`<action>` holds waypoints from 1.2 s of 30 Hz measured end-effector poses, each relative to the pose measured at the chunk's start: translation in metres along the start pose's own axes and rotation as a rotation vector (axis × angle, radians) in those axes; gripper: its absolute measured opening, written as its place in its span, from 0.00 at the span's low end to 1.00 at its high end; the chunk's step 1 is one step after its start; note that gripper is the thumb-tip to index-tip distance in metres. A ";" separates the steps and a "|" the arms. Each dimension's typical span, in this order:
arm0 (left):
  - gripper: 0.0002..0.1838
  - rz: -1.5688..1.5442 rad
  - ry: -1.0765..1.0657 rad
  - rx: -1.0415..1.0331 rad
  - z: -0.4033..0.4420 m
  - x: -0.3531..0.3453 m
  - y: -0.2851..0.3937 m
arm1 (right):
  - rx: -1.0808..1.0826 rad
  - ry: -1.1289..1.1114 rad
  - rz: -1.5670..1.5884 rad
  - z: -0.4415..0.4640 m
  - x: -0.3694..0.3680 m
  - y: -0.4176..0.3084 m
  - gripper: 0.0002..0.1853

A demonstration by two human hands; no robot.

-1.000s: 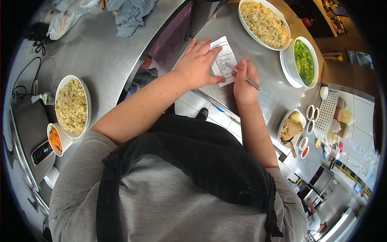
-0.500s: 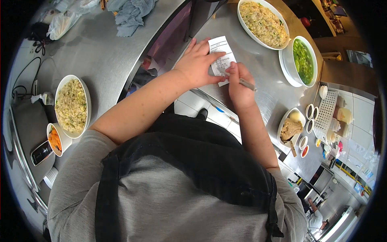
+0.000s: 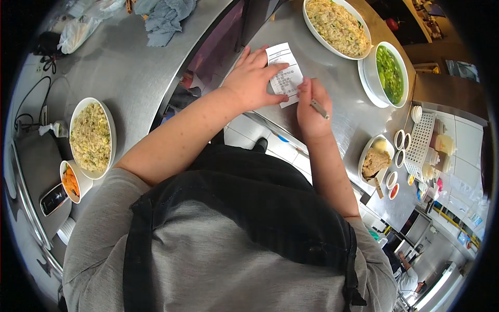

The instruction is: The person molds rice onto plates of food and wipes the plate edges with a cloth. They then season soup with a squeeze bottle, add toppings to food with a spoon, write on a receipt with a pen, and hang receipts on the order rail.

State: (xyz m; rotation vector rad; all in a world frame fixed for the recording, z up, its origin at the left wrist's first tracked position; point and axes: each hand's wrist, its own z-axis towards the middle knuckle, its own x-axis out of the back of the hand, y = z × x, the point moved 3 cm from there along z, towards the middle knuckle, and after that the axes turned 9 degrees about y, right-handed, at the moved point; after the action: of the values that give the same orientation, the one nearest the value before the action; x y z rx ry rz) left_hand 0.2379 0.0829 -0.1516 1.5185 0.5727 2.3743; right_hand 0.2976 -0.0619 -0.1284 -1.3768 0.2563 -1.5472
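A printed paper receipt [image 3: 286,77] lies on the steel counter. My left hand [image 3: 248,83] is spread open, some fingers pressing on the receipt's left side and the rest on the metal. In my right hand [image 3: 313,106] a grey pen [image 3: 319,109] is gripped, its back end pointing down and right. The right fingertips are at the receipt's lower right edge; the pen tip is hidden by them. Beyond the receipt stand a bowl of fried rice [image 3: 338,28] and a white bowl of green leafy soup [image 3: 390,74].
A bowl with meat [image 3: 375,162] and several sauce cups [image 3: 399,139] sit at right. On the left counter are another fried rice bowl [image 3: 91,136], a cup of orange pieces [image 3: 69,181], a phone-like device [image 3: 53,199] and a grey cloth [image 3: 165,20]. A person [image 3: 408,278] works far right.
My right hand has shifted slightly right, with the pen drawn back from over the print to the receipt's edge. My left hand stays on the paper.
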 end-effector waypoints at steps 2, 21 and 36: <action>0.36 -0.011 -0.011 0.001 0.000 -0.001 0.001 | -0.045 0.062 -0.010 0.003 0.003 0.007 0.11; 0.35 -0.042 -0.081 -0.080 -0.001 0.010 0.006 | -0.304 0.362 0.572 -0.003 0.011 0.050 0.13; 0.22 -0.718 0.161 -0.191 0.148 0.142 0.055 | 0.072 0.427 -0.133 -0.090 0.110 0.067 0.05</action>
State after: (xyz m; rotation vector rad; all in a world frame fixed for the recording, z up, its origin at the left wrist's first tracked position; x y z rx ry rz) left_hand 0.3132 0.1215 0.0432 0.8439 0.7459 1.9170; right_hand 0.2748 -0.2169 -0.1362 -1.0133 0.3701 -1.9368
